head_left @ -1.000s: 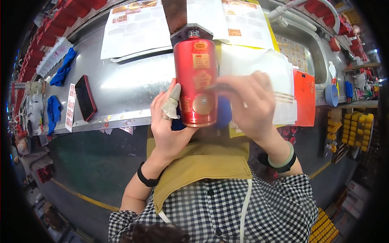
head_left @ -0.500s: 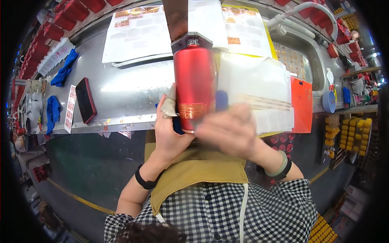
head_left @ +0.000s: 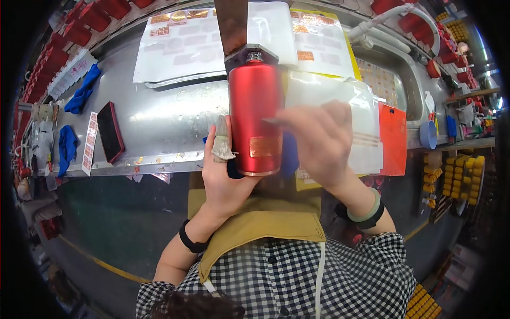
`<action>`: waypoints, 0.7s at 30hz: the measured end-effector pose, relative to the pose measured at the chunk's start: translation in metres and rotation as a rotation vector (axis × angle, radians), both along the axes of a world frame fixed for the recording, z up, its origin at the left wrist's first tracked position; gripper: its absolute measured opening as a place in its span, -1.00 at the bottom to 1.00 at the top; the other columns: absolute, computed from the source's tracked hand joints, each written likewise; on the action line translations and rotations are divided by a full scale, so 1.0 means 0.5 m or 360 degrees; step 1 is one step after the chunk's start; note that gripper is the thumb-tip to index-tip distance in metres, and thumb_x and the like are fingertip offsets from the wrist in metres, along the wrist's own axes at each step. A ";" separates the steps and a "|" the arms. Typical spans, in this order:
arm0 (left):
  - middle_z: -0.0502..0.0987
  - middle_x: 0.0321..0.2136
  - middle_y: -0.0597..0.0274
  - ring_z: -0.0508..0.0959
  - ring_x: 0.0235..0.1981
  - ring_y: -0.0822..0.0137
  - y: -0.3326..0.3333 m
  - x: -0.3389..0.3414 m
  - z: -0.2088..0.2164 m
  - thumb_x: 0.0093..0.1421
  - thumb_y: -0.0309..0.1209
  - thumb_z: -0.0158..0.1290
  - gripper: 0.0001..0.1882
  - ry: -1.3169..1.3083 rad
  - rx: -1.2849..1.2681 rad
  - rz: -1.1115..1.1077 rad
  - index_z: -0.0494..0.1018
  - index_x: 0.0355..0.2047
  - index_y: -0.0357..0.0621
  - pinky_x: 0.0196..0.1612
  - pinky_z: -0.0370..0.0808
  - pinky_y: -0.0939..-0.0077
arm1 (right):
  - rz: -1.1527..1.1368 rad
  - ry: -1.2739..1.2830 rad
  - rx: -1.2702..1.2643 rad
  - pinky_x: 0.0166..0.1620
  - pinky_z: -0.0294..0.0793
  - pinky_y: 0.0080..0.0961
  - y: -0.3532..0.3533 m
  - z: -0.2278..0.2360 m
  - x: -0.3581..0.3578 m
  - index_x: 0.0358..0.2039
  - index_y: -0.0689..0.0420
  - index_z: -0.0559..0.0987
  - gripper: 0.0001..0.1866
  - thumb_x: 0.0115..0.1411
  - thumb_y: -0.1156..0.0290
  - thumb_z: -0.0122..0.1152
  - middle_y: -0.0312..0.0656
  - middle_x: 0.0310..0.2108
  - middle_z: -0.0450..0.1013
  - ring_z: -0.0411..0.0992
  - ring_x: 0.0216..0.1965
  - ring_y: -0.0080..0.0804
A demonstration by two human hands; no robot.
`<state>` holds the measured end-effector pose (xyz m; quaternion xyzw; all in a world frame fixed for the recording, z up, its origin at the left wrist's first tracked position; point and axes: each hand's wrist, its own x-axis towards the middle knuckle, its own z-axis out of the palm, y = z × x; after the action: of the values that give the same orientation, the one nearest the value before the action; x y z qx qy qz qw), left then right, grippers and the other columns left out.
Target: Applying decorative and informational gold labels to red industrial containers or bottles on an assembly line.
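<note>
Bottle, red and opaque, in grip of left hand; dark tool in pinch of right hand

From the bottle, whose neck pointed to twelve o'clock, the smartphone lay on the worktop at nine, with a sticker strip just beyond. Sticker sheets lay between ten and eleven and between one and two, the sink between two and three, the cup at three.
</note>
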<state>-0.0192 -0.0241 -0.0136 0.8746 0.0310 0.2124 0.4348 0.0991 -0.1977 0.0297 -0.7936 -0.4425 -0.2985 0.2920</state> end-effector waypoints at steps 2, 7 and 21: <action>0.41 0.30 -0.23 0.47 0.27 -0.15 0.001 0.008 0.003 0.01 -0.25 0.48 -0.06 -0.0089 0.0211 -0.0031 0.31 0.32 -0.45 0.43 0.22 -0.13 | 0.0218 -0.0039 0.0005 -0.25 0.29 -0.47 0.004 -0.004 -0.040 -0.22 -0.01 0.67 -0.72 -0.01 0.40 0.38 -0.42 -0.39 0.56 0.32 -0.47 -0.42; 0.36 0.34 -0.25 0.49 0.26 -0.09 -0.013 0.003 -0.001 -0.04 -0.25 0.51 -0.05 -0.0162 0.0165 0.0065 0.34 0.30 -0.41 0.42 0.22 -0.14 | 0.0131 0.0302 -0.0150 -0.27 0.28 -0.41 0.021 0.031 -0.022 -0.18 0.01 0.66 -0.71 0.02 0.40 0.34 -0.44 -0.37 0.48 0.32 -0.41 -0.42; 0.42 0.30 -0.17 0.46 0.29 -0.02 0.011 0.011 0.009 -0.03 -0.33 0.53 0.08 -0.0078 -0.0120 -0.0060 0.18 0.41 -0.41 0.36 0.32 0.12 | 0.0059 -0.0065 -0.0007 -0.16 0.38 -0.39 -0.011 0.026 0.029 -0.19 -0.04 0.71 -0.71 0.01 0.46 0.35 -0.40 -0.24 0.62 0.45 -0.30 -0.42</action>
<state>-0.0139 -0.0185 -0.0089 0.8525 0.0119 0.2241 0.4722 0.1138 -0.2029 0.0428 -0.7796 -0.4638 -0.3082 0.2865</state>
